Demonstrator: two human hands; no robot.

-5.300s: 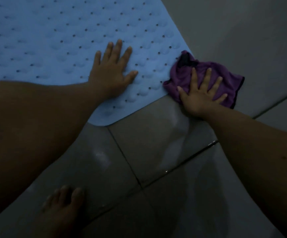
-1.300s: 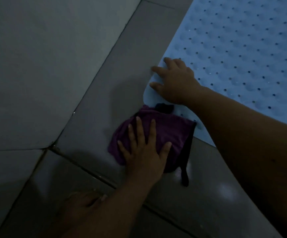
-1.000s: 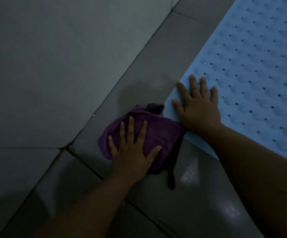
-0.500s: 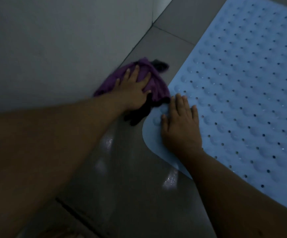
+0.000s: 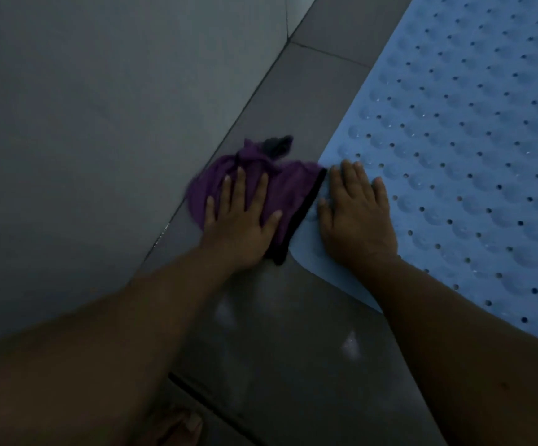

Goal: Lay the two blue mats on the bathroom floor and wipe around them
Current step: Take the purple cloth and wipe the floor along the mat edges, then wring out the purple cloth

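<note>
A light blue mat (image 5: 447, 149) with bumps and small holes lies flat on the grey tiled floor (image 5: 293, 342), filling the right side of the view. Its rounded near-left corner sits under my right hand (image 5: 356, 217), which rests flat on it with straight fingers. Just left of that corner, a crumpled purple cloth (image 5: 280, 185) with a dark edge lies on the floor strip between mat and wall. My left hand (image 5: 240, 220) presses flat on the cloth, fingers spread. Only one mat is in view.
A plain grey wall (image 5: 100, 123) rises on the left, meeting the floor along a diagonal line close to the cloth. Wet glints show on the tiles near me. Part of my foot (image 5: 180, 426) shows at the bottom edge.
My left hand has slid the purple cloth back toward me along the wall, down to the mat's corner. My right hand stays flat on the mat's corner.
</note>
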